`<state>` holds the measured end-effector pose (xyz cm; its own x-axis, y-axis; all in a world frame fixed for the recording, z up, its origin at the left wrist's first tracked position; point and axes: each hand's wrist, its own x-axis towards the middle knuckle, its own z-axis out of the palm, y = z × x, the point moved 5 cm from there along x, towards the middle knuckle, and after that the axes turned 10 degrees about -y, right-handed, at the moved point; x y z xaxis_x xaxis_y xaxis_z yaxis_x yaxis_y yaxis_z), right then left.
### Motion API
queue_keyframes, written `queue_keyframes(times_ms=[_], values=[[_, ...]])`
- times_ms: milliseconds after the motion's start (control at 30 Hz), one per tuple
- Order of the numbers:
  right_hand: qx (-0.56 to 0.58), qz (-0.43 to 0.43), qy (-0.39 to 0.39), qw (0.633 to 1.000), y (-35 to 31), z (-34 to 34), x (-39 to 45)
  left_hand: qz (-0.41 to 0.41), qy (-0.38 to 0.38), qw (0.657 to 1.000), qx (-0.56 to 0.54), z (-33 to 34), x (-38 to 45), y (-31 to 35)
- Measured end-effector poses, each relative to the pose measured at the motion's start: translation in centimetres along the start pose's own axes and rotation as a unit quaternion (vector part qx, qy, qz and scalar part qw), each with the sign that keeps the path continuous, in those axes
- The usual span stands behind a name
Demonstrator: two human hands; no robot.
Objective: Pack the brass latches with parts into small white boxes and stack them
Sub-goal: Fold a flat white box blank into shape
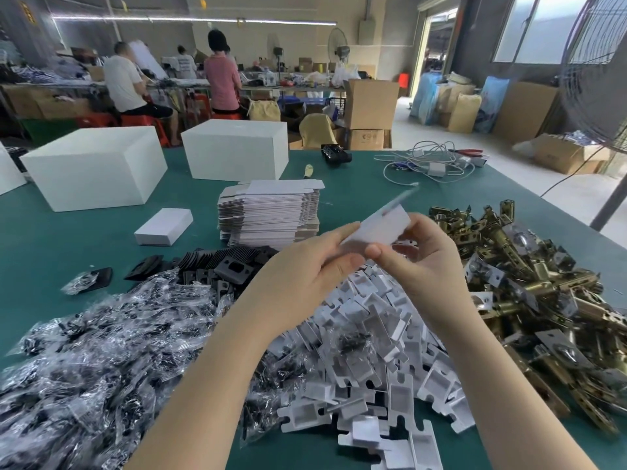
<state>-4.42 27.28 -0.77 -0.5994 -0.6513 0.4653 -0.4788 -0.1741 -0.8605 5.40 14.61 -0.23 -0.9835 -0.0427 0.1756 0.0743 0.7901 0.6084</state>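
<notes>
Left hand: the left hand (314, 262) is up over the middle of the counter (68, 252), fingers and thumb pinching the near-left end of a flat white box blank (380, 227).
Right hand: the right hand (417, 256) grips the same blank from the right, thumb on the near face, fingers curled behind it.
Blank: one piece, held clear of the piles, its long axis running from near-left up to far-right; the far tip is motion-blurred, so whether a flap is already folded I can't quite say.
Key relation: the brass latches (529, 286) lie heaped to the right, just beside and below the right hand, so that hand is the nearer one for a reach once the box is formed.
Other parts: white card inserts (366, 337) piled directly beneath both hands; bagged screws (112, 337) to the left; black plates (230, 266) beyond the left hand.
Count: one finished small white box (164, 227) on the counter, one stack of flat blanks (269, 212) behind it, two large white cartons (95, 166) in full view farther back; the loose parts are too many to count.
Stage: likely folding the blank, with nothing yet packed in it.
</notes>
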Motion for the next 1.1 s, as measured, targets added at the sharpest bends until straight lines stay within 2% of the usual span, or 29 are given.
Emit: queue_keyframes(times_ms=[67, 100, 200, 267, 433, 600, 800, 867, 967, 1100], values=[[0.003, 0.043, 0.041, 0.998, 0.5, -0.1, 0.0, 0.008, 0.037, 0.989, -0.142, -0.3, 0.0, -0.1], [0.017, 0.076, 0.049, 0.996, 0.7, 0.0, -0.1, 0.002, 0.049, 0.971, -0.234, -0.5, 0.0, -0.4], [0.142, 0.138, 0.009, 0.98, 1.3, 1.5, 0.0, -0.014, 0.037, 0.878, -0.476, 0.3, 0.1, -1.5], [0.187, 0.154, 0.011, 0.97, 1.1, 2.3, -0.2, -0.03, 0.046, 0.842, -0.537, 0.6, 0.3, -1.8], [0.206, 0.164, 0.019, 0.965, 1.1, 2.5, -0.2, -0.051, 0.062, 0.805, -0.587, 1.0, 0.6, -2.8], [0.22, 0.18, 0.033, 0.958, 1.5, 2.0, -0.2, -0.066, 0.056, 0.813, -0.576, 1.3, 0.7, -3.1], [0.281, 0.194, 0.01, 0.94, 2.0, 2.4, -0.2, -0.056, 0.056, 0.79, -0.608, 1.4, 0.7, -3.0], [0.276, 0.186, 0.014, 0.943, 2.0, 2.4, -0.2, -0.058, 0.085, 0.818, -0.566, 1.2, 0.6, -3.2], [0.219, 0.169, 0.049, 0.96, 2.2, 2.1, -0.3, -0.059, 0.152, 0.888, -0.43, 0.4, 0.4, -3.7], [0.151, 0.136, 0.079, 0.976, 2.2, 2.3, -0.3, -0.024, 0.143, 0.923, -0.357, 0.3, 0.6, -3.6]])
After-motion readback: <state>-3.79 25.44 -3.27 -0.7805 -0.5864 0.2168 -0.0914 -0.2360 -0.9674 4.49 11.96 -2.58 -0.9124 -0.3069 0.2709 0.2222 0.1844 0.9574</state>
